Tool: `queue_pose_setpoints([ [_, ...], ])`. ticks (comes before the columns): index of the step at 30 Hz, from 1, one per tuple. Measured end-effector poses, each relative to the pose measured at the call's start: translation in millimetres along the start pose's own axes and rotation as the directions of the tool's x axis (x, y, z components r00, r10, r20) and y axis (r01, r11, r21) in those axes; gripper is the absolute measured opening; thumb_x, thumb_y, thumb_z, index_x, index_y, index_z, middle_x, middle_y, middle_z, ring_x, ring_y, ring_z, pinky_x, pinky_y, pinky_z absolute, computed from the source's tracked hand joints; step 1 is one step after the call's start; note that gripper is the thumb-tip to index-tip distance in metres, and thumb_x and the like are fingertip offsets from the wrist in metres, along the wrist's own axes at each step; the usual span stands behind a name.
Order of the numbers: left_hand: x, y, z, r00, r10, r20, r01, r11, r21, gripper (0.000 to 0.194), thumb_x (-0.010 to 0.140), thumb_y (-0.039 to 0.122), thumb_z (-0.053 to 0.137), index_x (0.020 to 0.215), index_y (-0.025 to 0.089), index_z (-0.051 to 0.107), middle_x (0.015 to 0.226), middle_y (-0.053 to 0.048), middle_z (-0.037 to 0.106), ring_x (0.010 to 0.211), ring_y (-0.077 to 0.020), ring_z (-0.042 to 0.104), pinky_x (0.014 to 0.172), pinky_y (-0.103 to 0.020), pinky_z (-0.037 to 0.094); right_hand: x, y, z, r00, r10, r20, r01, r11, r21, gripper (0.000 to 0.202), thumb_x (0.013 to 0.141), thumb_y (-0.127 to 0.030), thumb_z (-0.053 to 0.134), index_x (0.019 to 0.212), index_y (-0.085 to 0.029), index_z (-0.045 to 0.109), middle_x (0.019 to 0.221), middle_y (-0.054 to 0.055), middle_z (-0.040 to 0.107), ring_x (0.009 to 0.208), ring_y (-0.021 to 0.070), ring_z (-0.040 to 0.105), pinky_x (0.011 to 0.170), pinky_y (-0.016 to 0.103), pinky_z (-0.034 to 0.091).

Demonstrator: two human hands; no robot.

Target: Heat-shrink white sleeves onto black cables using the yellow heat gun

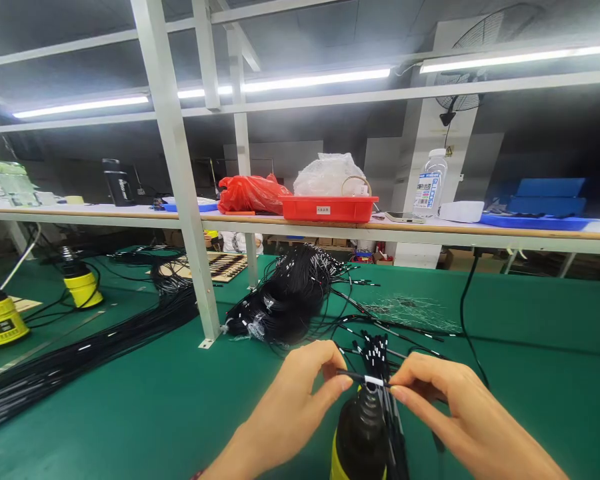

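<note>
Flat green tabletop (130,413): carried a black-and-yellow cylindrical tool (363,430), upright, coil-topped. Left hand (300,400), right hand (447,393): fingers pinched either side of a thin black cable (356,377). It ran crosswise, nearly level, at the coil; glossy white sleeve (374,381) between the hands.

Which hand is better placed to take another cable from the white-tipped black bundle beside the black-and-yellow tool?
Right, probably: the bundle runs down right of the tool, nearer the right hand.
</note>
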State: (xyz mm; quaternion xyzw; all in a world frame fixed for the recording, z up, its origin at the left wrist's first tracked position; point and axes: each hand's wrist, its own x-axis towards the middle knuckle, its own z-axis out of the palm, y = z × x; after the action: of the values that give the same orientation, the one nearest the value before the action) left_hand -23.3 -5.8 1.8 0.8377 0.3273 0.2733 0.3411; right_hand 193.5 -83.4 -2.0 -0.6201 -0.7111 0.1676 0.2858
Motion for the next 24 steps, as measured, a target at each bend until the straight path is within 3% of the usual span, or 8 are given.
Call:
queue_pose_setpoints([
  [7,1.9,3.2,-2.3,0.998,-0.019,0.054,0.013,0.994,0.111,0.039,0.103,0.036,0.037,0.073,0.019,0.056,0.072,0.003,0.058,0.072,-0.0137,0.05,0.067,-0.026,0.035,0.8,-2.5,0.0,0.999,-0.04,-0.015,0.04,0.999,0.008,0.029,0.097,-0.032,0.044,0.073,-0.023,0.057,0.072,-0.001,0.062,0.066,0.0168,0.055,0.06,0.026,0.042],
  [17,0.2,2.6,0.4,1.0,-0.005,-0.025,0.005,1.0,-0.019,0.01,0.095,0.026,0.054,0.088,0.02,0.057,0.09,0.002,0.061,0.087,-0.0152,0.053,0.079,-0.026,0.04,1.0,-5.3,2.1,0.995,-0.025,-0.098,0.031,0.998,0.061,0.023,0.092,-0.026,0.048,0.069,-0.023,0.052,0.069,-0.002,0.058,0.063,0.0159,0.053,0.058,0.026,0.041],
  [21,-0.1,5.1,-0.1,0.999,-0.002,0.046,-0.003,0.995,0.096,0.028,0.102,0.033,0.042,0.083,0.02,0.058,0.08,0.003,0.059,0.078,-0.0148,0.051,0.072,-0.027,0.036,0.5,-3.0,2.5,0.993,-0.013,-0.113,0.018,0.999,0.043,0.024,0.089,-0.024,0.047,0.066,-0.024,0.044,0.066,-0.003,0.053,0.061,0.0156,0.048,0.056,0.026,0.037],
  [24,-0.5,5.1,1.0,0.999,0.009,0.04,-0.014,0.993,0.12,0.035,0.104,0.033,0.037,0.075,0.019,0.051,0.074,0.004,0.055,0.074,-0.014,0.047,0.068,-0.026,0.033,0.0,0.8,2.3,0.996,0.011,-0.087,-0.004,0.997,0.078,0.023,0.089,-0.027,0.05,0.066,-0.023,0.048,0.068,-0.003,0.055,0.063,0.0157,0.049,0.057,0.026,0.037],
])
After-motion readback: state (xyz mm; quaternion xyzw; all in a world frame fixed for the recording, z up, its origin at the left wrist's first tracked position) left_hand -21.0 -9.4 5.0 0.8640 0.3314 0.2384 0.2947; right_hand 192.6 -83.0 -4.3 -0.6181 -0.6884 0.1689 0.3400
